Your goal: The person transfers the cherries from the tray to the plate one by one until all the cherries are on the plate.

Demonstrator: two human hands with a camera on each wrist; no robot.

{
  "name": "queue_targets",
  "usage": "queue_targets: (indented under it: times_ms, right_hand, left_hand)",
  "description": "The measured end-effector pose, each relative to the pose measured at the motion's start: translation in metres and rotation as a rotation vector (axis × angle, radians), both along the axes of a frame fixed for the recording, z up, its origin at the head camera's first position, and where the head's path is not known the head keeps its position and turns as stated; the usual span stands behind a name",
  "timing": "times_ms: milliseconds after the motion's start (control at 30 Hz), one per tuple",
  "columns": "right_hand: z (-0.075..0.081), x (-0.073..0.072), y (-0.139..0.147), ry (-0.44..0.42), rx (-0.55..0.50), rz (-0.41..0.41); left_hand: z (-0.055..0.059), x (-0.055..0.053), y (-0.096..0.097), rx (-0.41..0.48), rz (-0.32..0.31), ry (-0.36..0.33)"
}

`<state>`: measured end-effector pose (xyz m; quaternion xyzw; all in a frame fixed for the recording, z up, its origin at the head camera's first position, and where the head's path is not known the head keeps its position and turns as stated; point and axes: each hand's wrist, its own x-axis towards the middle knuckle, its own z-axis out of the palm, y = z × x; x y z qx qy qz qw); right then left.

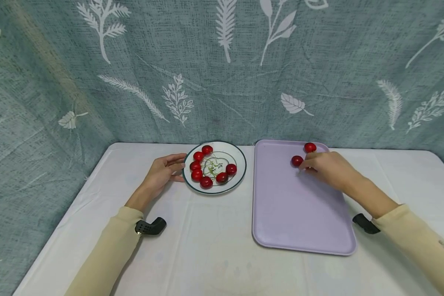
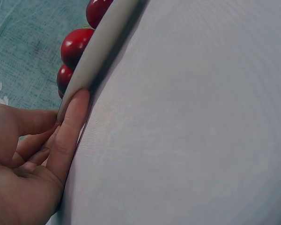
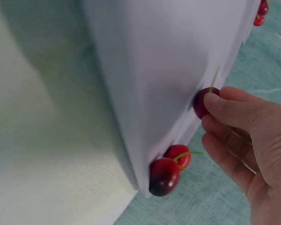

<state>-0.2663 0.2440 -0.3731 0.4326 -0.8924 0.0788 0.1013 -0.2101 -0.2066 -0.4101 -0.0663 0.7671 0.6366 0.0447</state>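
Observation:
On the left, a white plate (image 1: 240, 160) with a dark rim holds several red cherries (image 1: 197, 175), their green stems pointing inward. My left hand (image 1: 163, 172) grips the plate's left rim; in the left wrist view the thumb (image 2: 72, 117) lies against the outer wall, with the other fingers across the rim. Over the far right part of a lilac tray (image 1: 292, 213), my right hand (image 1: 327, 168) pinches a dark red cherry (image 3: 201, 103) between thumb and fingers. Its stem sticks up. Two more cherries (image 3: 164, 177) sit together at the tray's corner, one partly hidden in the head view.
A white cloth (image 1: 207, 246) covers the table under plate and tray. Behind it hangs a green curtain (image 1: 214, 98) with white leaf prints, close to the table's back edge. A black strap piece (image 1: 151, 226) juts from the left wrist, another (image 1: 366, 224) from the right.

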Motion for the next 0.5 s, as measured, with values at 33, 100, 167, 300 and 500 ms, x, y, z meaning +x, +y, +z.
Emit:
queue_targets:
  times_ms: [33,100,167,300,500]
  right_hand:
    - [-0.002,-0.0004,0.0001,0.01,0.008,0.001]
    - [-0.0049,-0.0007,-0.0001,0.033,0.018,0.011]
    - [-0.007,-0.001,-0.0003,0.06,0.029,0.023]
    - [-0.009,-0.0016,-0.0012,0.107,0.035,0.039]
    - [-0.0109,-0.0023,-0.0022,0.128,0.007,0.039]
  left_hand:
    - [-0.0001,0.0001,-0.0001,0.002,0.0,0.0]
    - [-0.0002,0.0004,0.0001,0.004,0.002,-0.003]
    - [-0.0007,0.0001,0.0004,0.008,0.006,-0.008]
    - [-0.0016,-0.0005,0.0005,0.006,0.011,-0.013]
    - [-0.0015,-0.0005,0.0001,0.004,0.01,-0.004]
